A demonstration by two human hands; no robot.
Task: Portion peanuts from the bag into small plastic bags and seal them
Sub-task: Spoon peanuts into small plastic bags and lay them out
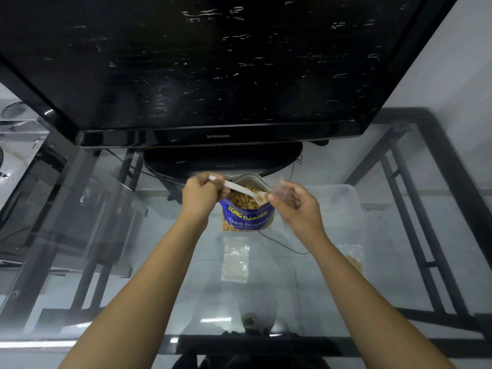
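Observation:
An open blue peanut bag point(247, 217) stands on the glass table, full of peanuts point(243, 199). My left hand point(201, 194) grips the handle of a white plastic spoon point(239, 189) that reaches across the bag's mouth, its bowl at the right rim. My right hand point(295, 202) pinches a small clear plastic bag point(279, 189) held up just beside the spoon's bowl. A small clear bag point(235, 259) lies flat on the table in front of the peanut bag.
A large black television point(218, 135) on its stand point(221, 162) rises right behind the peanut bag. More clear plastic point(355, 259) with some peanuts lies at the right. The glass table point(399, 235) has black metal framing; a black cable runs under it.

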